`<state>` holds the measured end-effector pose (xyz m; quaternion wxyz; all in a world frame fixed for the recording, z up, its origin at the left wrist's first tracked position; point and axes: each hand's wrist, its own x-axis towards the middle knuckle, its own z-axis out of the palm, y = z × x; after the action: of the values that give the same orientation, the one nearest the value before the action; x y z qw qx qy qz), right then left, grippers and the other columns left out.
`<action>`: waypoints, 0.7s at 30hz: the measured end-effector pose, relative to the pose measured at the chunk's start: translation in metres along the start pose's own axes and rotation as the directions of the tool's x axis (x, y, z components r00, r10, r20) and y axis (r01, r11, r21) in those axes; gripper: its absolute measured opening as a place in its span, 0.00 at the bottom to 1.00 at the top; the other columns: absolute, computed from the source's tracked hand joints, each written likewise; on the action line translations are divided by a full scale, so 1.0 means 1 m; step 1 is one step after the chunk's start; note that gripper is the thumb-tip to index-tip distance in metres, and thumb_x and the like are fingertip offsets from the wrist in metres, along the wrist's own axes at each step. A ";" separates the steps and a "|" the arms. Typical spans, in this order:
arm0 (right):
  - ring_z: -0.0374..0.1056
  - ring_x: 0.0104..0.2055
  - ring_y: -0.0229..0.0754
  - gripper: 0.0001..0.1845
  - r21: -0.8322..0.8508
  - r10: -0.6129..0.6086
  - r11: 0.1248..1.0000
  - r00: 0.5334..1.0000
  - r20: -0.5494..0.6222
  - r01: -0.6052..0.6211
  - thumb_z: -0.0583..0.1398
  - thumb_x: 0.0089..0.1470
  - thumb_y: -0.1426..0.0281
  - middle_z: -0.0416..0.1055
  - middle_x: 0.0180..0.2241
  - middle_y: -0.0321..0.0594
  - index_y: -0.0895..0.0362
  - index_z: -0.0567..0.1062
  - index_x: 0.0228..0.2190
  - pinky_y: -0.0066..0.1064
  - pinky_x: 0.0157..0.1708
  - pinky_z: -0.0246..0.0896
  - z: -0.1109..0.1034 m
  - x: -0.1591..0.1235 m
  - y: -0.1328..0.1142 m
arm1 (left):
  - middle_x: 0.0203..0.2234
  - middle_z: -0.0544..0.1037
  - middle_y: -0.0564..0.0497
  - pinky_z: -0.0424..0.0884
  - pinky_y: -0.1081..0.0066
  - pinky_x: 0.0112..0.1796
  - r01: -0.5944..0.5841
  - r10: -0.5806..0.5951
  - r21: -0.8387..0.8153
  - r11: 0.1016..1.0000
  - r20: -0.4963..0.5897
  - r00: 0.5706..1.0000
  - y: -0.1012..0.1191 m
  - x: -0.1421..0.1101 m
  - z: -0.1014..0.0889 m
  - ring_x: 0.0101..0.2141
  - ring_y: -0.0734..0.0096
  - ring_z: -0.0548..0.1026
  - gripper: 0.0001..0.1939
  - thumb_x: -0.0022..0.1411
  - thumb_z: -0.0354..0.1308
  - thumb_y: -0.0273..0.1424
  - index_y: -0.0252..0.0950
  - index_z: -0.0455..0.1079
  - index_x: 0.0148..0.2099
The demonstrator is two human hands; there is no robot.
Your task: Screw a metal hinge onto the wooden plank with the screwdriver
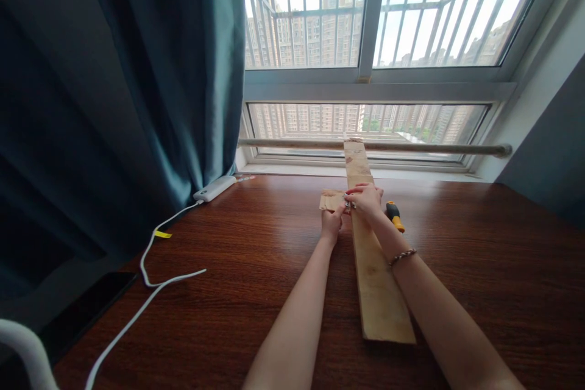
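Centre of the frame: 2 hands meet on a long wooden plank [372, 268] that runs from lower centre up to the window rail [411, 147]. Right hand [365, 198] is curled over the plank's left edge, fingers closed on something small and shiny, too small to name. Left hand [332, 222] sits just left of the plank, fingers pinched at the same spot, touching a short wood piece [329, 199] that lies crosswise and butts the plank. A screwdriver with an orange handle [393, 216] lies on the table [256, 280] just right of the plank, untouched.

Progress, judged: the 2 wood pieces are lined up and the small part is being placed by hand; driving with the tool looks not yet done.

Left side: white cable [150, 268], white power bank [214, 188], blue curtain [137, 85].
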<state>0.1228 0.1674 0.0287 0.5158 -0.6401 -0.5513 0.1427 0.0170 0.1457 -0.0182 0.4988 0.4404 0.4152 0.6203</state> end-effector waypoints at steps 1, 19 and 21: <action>0.54 0.50 0.52 0.06 0.008 0.005 1.000 1.000 0.001 -0.005 0.66 0.33 0.67 0.71 0.37 0.41 0.53 0.80 0.21 0.35 0.48 0.51 0.000 0.000 0.000 | 0.09 0.61 0.58 0.50 0.76 0.13 0.012 -0.012 -0.004 1.000 0.012 1.000 0.000 0.000 0.000 0.10 0.81 0.54 0.13 0.49 0.59 0.38 0.33 0.73 0.31; 0.55 0.49 0.55 0.05 0.011 -0.033 0.999 0.999 -0.017 0.034 0.67 0.36 0.67 0.72 0.36 0.43 0.55 0.79 0.21 0.40 0.46 0.51 -0.005 -0.009 -0.010 | 0.19 0.74 0.50 0.71 0.71 0.27 -0.028 0.027 -0.010 1.000 -0.062 0.998 0.027 -0.012 0.005 0.30 0.65 0.76 0.09 0.49 0.60 0.30 0.34 0.73 0.36; 0.55 0.48 0.54 0.05 0.013 -0.042 0.999 0.999 -0.010 0.042 0.67 0.37 0.68 0.72 0.36 0.43 0.55 0.79 0.21 0.40 0.46 0.51 -0.006 -0.010 -0.012 | 0.19 0.74 0.50 0.70 0.72 0.27 -0.036 0.035 -0.007 0.999 -0.069 0.997 0.025 -0.012 0.006 0.29 0.65 0.75 0.10 0.49 0.60 0.30 0.34 0.73 0.36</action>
<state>0.1174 0.1543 0.0369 0.5254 -0.6257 -0.5612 0.1325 0.0172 0.1306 0.0059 0.4749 0.4242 0.4217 0.6455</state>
